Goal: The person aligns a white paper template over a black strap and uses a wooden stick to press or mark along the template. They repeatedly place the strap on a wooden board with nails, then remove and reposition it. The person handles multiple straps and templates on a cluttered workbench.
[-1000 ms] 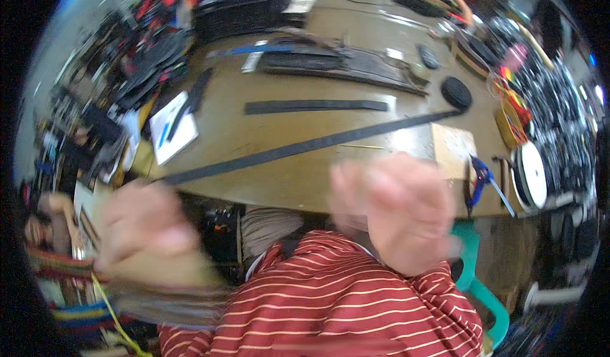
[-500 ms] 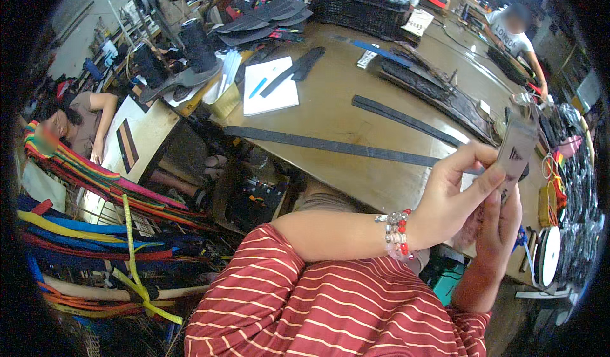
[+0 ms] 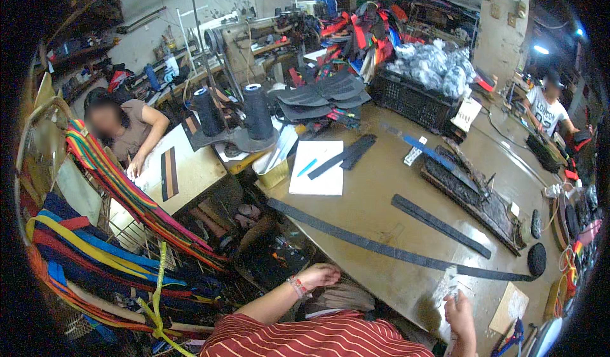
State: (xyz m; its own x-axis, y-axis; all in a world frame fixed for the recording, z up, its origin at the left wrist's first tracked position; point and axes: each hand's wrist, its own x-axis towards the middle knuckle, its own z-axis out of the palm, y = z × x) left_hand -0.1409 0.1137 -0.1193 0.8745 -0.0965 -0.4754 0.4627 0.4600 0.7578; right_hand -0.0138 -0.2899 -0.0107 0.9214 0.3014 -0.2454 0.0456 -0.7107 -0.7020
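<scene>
My right hand [image 3: 459, 314] is closed around a pale, shiny strip [image 3: 452, 275] near the table's front edge. The strip's upper end pokes out above my fingers; its lower part is mostly hidden. Just beyond it lies a long black webbing strap [image 3: 375, 246], running across the table to a small black roll [image 3: 537, 259]. A shorter, doubled black strap [image 3: 441, 226] rests farther back. My left hand [image 3: 319, 275], with a beaded bracelet at the wrist, hovers over my lap by the table edge. Its fingers are loosely bent, and nothing shows in them.
White paper [image 3: 316, 182] with dark strips and a blue pen lies at the table's far left. Black thread cones [image 3: 258, 112] stand behind it. A black crate [image 3: 413, 99] holds plastic bags. Blue-handled pliers [image 3: 511, 338] lie at right. Colourful straps [image 3: 127, 179] hang at left. Two other people sit nearby.
Both hands held the strip up at the right before. Now my left hand has let go and moved left to my lap, while my right has lowered the strip toward the table. The view has shifted.
</scene>
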